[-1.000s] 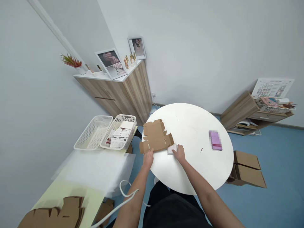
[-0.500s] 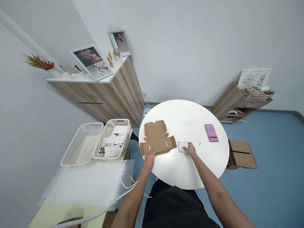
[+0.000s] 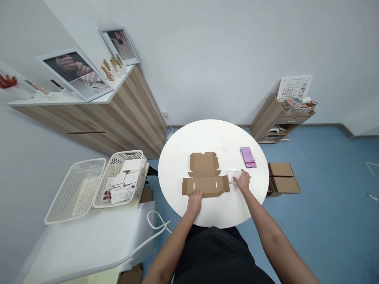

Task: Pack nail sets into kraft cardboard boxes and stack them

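Note:
A flattened brown cardboard box [image 3: 204, 183] lies unfolded on the round white table [image 3: 183, 142], with two short white strips on its near panel. My left hand [image 3: 195, 202] grips that panel's near edge, left of its middle. Just beyond the cardboard's right end is a small white packet [image 3: 231, 174], perhaps a shallow box; its exact kind is unclear. My right hand [image 3: 243, 180] holds it by its right side, thumb in front and fingers behind. Farther right on the table lies a purple pack [image 3: 248, 156], blurred by pixelation.
Two white baskets stand on the left side table, one [image 3: 141, 169] filled with cards and packets, the other [image 3: 102, 167] beside it. A white cable [image 3: 148, 240] loops nearby. Brown cartons [image 3: 286, 184] stand on the floor to the right. Wooden cabinets [image 3: 142, 106] line the wall.
The cardboard has slid right across the table and lies straighter, my left hand still at its edge. The white packet has moved right with my right hand. The camera view has swung right.

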`<action>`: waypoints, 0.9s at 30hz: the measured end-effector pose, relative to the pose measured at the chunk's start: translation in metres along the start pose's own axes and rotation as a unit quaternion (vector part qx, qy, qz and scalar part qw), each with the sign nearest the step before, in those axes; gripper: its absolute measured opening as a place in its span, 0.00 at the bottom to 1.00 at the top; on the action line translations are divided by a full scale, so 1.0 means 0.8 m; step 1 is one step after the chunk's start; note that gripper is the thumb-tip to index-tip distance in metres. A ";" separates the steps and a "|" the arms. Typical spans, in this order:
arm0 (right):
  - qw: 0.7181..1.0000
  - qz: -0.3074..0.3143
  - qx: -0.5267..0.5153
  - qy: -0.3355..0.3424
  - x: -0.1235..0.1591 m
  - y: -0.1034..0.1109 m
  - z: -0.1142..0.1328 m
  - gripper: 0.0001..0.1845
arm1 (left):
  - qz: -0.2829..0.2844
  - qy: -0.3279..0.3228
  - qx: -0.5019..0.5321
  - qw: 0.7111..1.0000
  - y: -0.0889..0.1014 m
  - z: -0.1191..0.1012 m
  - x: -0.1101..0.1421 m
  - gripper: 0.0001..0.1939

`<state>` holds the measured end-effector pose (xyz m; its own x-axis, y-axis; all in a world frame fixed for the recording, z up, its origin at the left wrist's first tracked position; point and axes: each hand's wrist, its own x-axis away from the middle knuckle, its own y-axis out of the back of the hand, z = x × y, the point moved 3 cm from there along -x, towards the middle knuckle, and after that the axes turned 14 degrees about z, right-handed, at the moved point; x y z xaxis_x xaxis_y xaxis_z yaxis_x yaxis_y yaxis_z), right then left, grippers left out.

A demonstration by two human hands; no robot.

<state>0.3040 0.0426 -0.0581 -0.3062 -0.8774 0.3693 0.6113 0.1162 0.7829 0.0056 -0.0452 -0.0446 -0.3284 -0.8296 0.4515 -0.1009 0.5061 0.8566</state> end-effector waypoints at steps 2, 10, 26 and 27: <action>0.995 -0.024 0.043 0.089 0.010 -0.002 0.028 0.31 | -0.010 0.017 -0.022 1.000 0.000 -0.013 -0.001 0.17; 0.983 0.084 -0.005 0.163 0.019 -0.058 0.129 0.31 | 0.038 0.029 -0.023 0.999 0.010 -0.032 -0.023 0.17; 0.972 0.194 -0.130 0.036 0.016 -0.072 0.123 0.09 | 0.068 -0.061 -0.089 0.992 0.006 -0.037 -0.028 0.18; 0.971 0.196 -0.127 0.047 0.019 -0.073 0.122 0.10 | 0.062 -0.075 -0.092 0.991 0.011 -0.037 -0.030 0.18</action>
<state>0.1926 0.0680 -0.0492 0.0474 -0.8285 0.5579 0.8313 0.3424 0.4379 0.0405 -0.0278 -0.0410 -0.4648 -0.7128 0.5252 0.1174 0.5383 0.8345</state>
